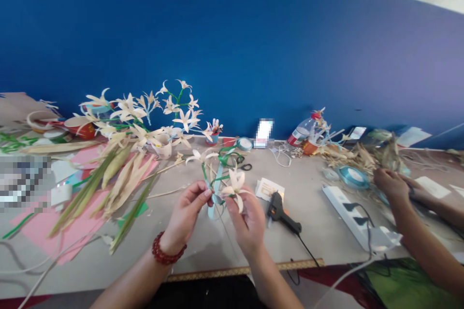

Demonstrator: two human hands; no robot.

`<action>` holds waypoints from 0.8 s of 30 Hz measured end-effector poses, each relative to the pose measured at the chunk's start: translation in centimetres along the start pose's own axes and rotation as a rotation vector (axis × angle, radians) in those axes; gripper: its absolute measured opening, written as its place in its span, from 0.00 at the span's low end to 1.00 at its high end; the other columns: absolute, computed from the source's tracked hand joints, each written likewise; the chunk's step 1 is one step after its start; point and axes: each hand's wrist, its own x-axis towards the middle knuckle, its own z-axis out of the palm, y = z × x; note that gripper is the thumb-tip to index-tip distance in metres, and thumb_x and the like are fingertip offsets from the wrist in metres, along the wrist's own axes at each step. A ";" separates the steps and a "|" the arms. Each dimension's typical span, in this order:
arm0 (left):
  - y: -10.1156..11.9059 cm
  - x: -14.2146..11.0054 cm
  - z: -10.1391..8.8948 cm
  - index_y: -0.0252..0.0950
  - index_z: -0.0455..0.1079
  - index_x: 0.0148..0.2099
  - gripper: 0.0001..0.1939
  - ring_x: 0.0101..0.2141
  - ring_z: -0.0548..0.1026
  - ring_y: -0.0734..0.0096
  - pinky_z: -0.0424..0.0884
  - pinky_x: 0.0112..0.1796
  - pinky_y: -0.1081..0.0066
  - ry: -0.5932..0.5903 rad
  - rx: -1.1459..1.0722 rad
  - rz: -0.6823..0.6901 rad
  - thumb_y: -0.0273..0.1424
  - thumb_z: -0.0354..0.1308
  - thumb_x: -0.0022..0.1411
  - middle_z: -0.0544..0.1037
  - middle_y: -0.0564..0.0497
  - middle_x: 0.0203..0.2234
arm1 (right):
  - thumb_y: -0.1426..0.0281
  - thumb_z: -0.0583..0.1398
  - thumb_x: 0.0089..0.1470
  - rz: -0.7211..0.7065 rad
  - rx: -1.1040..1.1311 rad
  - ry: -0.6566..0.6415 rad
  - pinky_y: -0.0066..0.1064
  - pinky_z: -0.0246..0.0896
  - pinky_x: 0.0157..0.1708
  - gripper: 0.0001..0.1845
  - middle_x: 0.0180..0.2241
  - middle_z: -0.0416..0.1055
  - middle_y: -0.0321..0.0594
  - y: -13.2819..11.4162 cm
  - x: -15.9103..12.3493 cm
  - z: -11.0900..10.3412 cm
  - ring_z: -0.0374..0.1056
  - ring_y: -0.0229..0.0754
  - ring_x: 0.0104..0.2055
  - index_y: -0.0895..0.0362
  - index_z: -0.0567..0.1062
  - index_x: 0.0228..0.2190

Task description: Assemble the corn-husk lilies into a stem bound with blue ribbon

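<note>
My left hand, with a red bead bracelet at the wrist, pinches a green flower stem topped by a pale artificial flower. In my right hand, closed fingers hold a second cream flower just below its petals. A light blue ribbon runs between the two hands and hangs below the left fingertips. Both hands are close together above the grey table, and the fingers partly hide where stem and ribbon meet. Behind them lies a loop of green tape near black scissors.
A black glue gun lies right of my hands, before a white power strip. Corn husks and pink paper spread leftward; finished flowers stand behind. A co-worker's hands work at right near a blue ribbon roll.
</note>
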 end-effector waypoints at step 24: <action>0.0 -0.3 -1.0 0.36 0.74 0.35 0.05 0.32 0.72 0.75 0.67 0.37 0.75 -0.055 0.020 0.003 0.30 0.66 0.56 0.77 0.53 0.31 | 0.75 0.60 0.56 -0.032 -0.081 0.223 0.35 0.67 0.33 0.06 0.31 0.74 0.41 0.6 -2.7 -0.3 0.72 0.44 0.32 0.54 0.76 0.36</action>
